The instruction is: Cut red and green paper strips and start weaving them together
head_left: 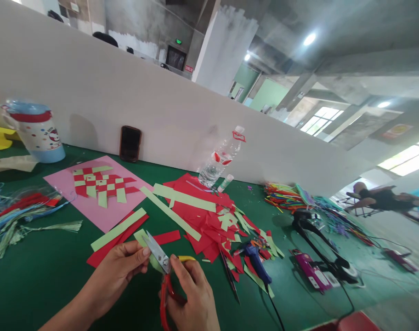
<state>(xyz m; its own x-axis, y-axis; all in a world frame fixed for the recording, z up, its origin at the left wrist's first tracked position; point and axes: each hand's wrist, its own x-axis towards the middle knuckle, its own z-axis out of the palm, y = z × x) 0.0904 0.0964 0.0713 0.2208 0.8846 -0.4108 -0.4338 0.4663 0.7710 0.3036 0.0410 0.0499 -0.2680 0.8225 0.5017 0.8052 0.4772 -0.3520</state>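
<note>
My left hand [115,273] pinches a small piece of light green paper [139,237] between thumb and fingers. In my right hand [195,296] is a pair of scissors [155,250] with red and yellow handles, its blades against the paper's edge; whether they are fully closed is hard to see. Just beyond my hands lie a light green strip [118,230] and red strips [166,237]. A pink sheet [108,221] farther back carries a red-and-green woven paper fish shape [101,185]. Red paper sheets and scraps [202,230] are piled right of my hands.
A blue glue gun [257,264] with a cord lies at right, near a black stand [313,239] and a purple box [313,271]. Behind are a water bottle [218,161], glue stick [225,183], phone [130,143] and cup [37,133]. Tassels [30,220] lie left. A person [378,197] reclines far right.
</note>
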